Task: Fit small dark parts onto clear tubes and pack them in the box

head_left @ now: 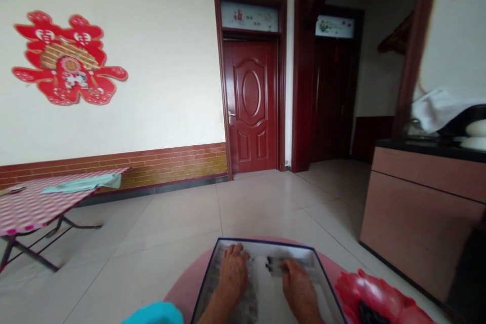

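Observation:
A shallow box with a pale inside and a dark blue rim lies before me. Inside its left half, my left hand rests palm down, fingers loosely stretched over a layer of greyish, see-through pieces too blurred to name. On the right side of the box my right hand is closed, thumb against fingers, on a few thin clear sticks with dark tips. These point left, toward the middle of the box. Part of them is hidden by the fingers.
Under the box is a round pink tabletop. A red glossy plastic bag with something black in it is at right, and a turquoise object at front left. A checked folding table and a brown cabinet stand farther off.

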{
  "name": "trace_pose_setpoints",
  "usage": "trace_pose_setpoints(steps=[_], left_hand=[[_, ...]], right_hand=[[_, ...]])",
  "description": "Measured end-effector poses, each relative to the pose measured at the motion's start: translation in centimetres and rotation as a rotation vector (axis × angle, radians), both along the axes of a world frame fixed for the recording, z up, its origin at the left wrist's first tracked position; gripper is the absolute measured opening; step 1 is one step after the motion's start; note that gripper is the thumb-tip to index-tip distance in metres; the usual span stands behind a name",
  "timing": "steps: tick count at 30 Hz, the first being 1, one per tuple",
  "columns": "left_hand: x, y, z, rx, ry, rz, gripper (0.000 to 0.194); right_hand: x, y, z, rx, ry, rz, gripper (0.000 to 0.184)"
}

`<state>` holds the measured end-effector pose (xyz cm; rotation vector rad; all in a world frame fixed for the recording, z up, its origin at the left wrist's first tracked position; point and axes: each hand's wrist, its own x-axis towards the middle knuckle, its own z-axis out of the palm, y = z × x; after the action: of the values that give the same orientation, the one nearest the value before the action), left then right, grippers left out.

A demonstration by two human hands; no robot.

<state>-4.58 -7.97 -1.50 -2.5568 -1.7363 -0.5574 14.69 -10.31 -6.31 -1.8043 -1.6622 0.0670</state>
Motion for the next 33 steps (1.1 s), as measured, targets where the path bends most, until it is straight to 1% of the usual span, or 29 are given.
trace_pose_setpoints(steps=[2, 4, 7, 9, 11, 15, 18, 22, 27, 31, 33], left_hand=[[2.1, -0.2, 0.0, 0.002, -0.058, -0.030, 0.037], [3.7, -0.2, -0.3, 0.014, -0.108, -0.044, 0.037], [4.6, 0.0, -1.1, 0.035, -0.154, -0.030, 0.036], [4.4, 0.0, -1.6, 0.038, -0.160, -0.019, 0.035], [3.9, 0.0, -1.8, 0.029, -0.154, -0.013, 0.036], [3.3, -0.2, -1.3, -0.003, -0.133, -0.006, 0.038], [3.3, -0.2, -1.2, -0.016, -0.112, -0.006, 0.038], [3.4, -0.2, -1.5, 0.012, -0.112, -0.016, 0.039], [3.5, -0.4, -1.9, 0.041, -0.172, -0.081, 0.036], [3.6, -0.7, -2.5, 0.069, -0.221, -0.224, 0.035], [3.7, -0.5, -3.1, 0.058, -0.261, -0.264, 0.036]], right_hand=[[-0.2, -0.4, 0.0, -0.025, -0.082, 0.022, 0.031], [-0.5, -0.7, 0.0, -0.041, -0.151, 0.028, 0.032], [-1.0, -1.0, 0.3, -0.079, -0.238, 0.006, 0.033], [-1.3, -1.0, 0.5, -0.097, -0.290, -0.013, 0.034], [-1.7, -1.0, 0.7, -0.108, -0.333, -0.039, 0.033], [-2.1, -1.0, 0.7, -0.129, -0.373, -0.054, 0.032], [-2.2, -1.1, 0.4, -0.129, -0.376, -0.035, 0.034], [-2.1, -1.1, -0.2, -0.103, -0.375, -0.029, 0.035], [-2.2, -0.7, -0.5, -0.074, -0.299, 0.012, 0.034], [-2.5, -0.2, -0.5, -0.015, -0.209, 0.097, 0.035], [-2.7, -0.2, -0.3, 0.009, -0.177, 0.138, 0.034]])
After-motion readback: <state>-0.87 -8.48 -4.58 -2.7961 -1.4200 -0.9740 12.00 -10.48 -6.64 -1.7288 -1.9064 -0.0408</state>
